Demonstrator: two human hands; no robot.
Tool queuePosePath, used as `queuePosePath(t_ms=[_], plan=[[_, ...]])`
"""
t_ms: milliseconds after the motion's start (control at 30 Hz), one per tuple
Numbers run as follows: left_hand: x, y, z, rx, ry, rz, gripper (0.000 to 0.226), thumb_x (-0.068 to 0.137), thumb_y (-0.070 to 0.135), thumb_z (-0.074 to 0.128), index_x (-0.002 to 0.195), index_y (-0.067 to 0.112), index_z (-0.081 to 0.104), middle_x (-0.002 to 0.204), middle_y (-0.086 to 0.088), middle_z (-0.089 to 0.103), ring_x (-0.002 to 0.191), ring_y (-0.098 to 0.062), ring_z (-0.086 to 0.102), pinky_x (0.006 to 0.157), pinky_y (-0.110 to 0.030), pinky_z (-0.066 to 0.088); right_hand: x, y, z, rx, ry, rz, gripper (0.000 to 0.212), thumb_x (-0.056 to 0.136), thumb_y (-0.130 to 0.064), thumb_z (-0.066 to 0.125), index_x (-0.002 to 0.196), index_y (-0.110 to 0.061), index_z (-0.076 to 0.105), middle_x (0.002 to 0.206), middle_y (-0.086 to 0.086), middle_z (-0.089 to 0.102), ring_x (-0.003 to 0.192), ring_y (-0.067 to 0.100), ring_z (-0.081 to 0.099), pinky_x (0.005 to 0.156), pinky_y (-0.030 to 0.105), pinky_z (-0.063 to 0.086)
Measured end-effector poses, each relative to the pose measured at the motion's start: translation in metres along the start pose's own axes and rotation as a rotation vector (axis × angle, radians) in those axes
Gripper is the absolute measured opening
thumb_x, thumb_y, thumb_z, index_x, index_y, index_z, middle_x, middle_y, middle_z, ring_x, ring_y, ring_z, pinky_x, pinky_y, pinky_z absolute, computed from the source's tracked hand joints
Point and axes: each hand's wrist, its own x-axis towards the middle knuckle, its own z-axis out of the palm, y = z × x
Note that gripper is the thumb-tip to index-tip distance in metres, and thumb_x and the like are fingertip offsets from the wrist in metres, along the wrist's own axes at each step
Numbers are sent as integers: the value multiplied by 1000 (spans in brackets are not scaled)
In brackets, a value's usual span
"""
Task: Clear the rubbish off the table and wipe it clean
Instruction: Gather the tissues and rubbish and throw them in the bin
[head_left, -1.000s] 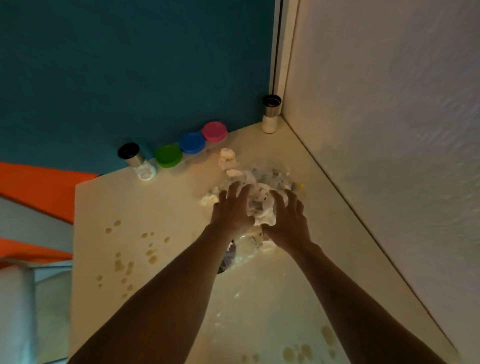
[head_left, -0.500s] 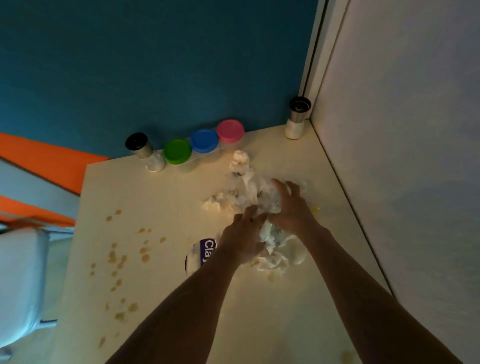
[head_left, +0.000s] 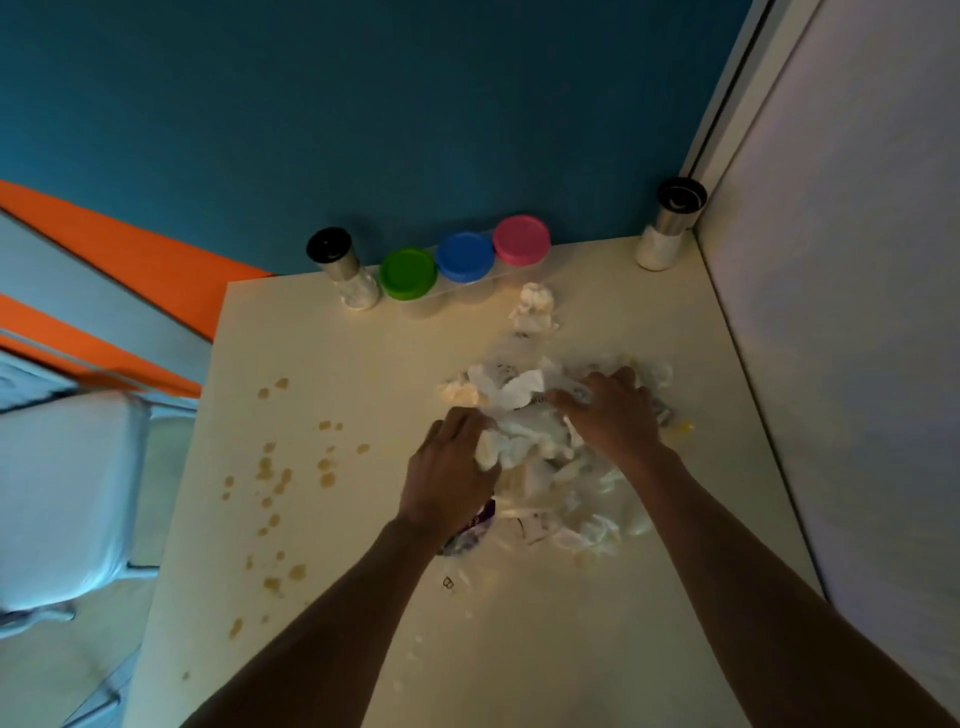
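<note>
1. The rubbish (head_left: 545, 447) is a loose heap of crumpled white paper, tissue and thin wrapper, soft-edged and creased, some scraps bearing dark print. It lies on the table (head_left: 363, 364), right of centre and towards the far side.
2. The left hand (head_left: 449, 470) grips the near-left edge of the heap, its fingers curled into a wad of paper. The right hand (head_left: 610, 410) lies on top of the far-right part, fingers bent and digging into the paper. The two hands are apart, with the heap bunched between them.
3. A separate crumpled ball of tissue (head_left: 535, 306) sits beyond the heap, near the jars.
4. A purple-and-white wrapper (head_left: 475, 527) shows at the left wrist; most of it is hidden under the hand, and its lettering cannot be read.
5. The table is pale, smooth and slightly glossy. Brownish droplet stains (head_left: 275, 467) scatter over its left part, well apart from the heap.
6. Along the far edge stand three clear jars with round lids: green (head_left: 408, 273), blue (head_left: 465, 256) and pink (head_left: 521, 240), touching in a row. A black-capped shaker (head_left: 340, 267) stands just beside the green one; another shaker (head_left: 670, 223) stands in the far right corner.
7. A teal wall (head_left: 363, 104) backs the table; a white textured panel (head_left: 857, 312) runs along its right side.
8. A small yellow thing (head_left: 683, 428) by the right hand is too blurred to identify.
</note>
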Motion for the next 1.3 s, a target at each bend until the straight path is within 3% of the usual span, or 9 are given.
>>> queuePosePath(t_ms=[133, 233, 367, 467, 700, 800, 967, 1133, 1300], plan=[[15, -6, -8, -33, -61, -193, 68, 86, 27, 66, 145, 35, 33, 131, 0, 49, 110, -26, 54, 84, -43, 55, -3, -1, -1, 69, 116, -30, 45, 88, -41, 61, 115, -6, 62, 120, 22, 48, 110, 44, 49, 94, 46, 41], [31, -11, -9, -15, -93, -273, 70, 87, 29, 62, 150, 30, 31, 132, -5, 47, 110, -31, 53, 86, -44, 51, -4, 1, -1, 192, 184, -63, 31, 80, -20, 67, 105, -5, 56, 116, 18, 44, 102, 42, 52, 91, 47, 46], [44, -16, -2, 108, -199, -303, 61, 90, 29, 59, 147, 22, 40, 130, -10, 44, 113, -36, 50, 89, -43, 47, -8, 4, 2, 191, 53, -93, 72, 75, -28, 78, 135, -25, 39, 136, 13, 32, 116, 41, 46, 94, 47, 45], [46, -16, 3, 117, -210, -299, 55, 90, 31, 60, 142, 18, 47, 126, -9, 44, 112, -34, 49, 87, -42, 48, -7, 7, 6, 102, 0, -108, 87, 76, -34, 78, 146, -31, 28, 134, 15, 42, 121, 39, 43, 94, 48, 44], [30, -27, -1, -127, 7, -256, 40, 82, 25, 67, 121, 19, 64, 118, -2, 50, 102, -29, 59, 83, -43, 55, -5, 7, 6, 11, 210, -97, 34, 82, -26, 67, 111, -9, 62, 113, 16, 65, 111, 40, 51, 90, 44, 44], [22, -33, -5, -75, 47, -272, 36, 82, 21, 68, 119, 18, 65, 118, -1, 49, 102, -27, 56, 78, -38, 53, -7, 2, -6, 202, 269, -81, 35, 80, -19, 63, 113, -9, 58, 112, 17, 64, 108, 40, 53, 90, 45, 46], [9, -35, -9, -43, 78, -301, 34, 82, 18, 69, 116, 17, 65, 119, 0, 49, 104, -24, 52, 68, -36, 53, -13, -7, -28, 461, 378, -93, 46, 78, -5, 62, 123, -11, 53, 121, 14, 57, 109, 29, 54, 85, 26, 39], [2, -34, -14, -30, 88, -335, 31, 82, 20, 69, 113, 17, 65, 118, 1, 49, 105, -23, 50, 65, -37, 53, -20, -9, -49, 499, 442, -13, 13, 81, -9, 61, 93, -8, 62, 91, 6, 64, 84, 26, 59, 70, 22, 36], [-1, -28, -15, 5, 7, -225, 36, 82, 29, 67, 114, 14, 63, 123, 2, 45, 110, -23, 44, 70, -41, 56, -23, -8, -44, 454, 367, -44, 32, 78, -2, 57, 108, -3, 68, 108, 18, 69, 103, 34, 64, 86, 29, 47]])
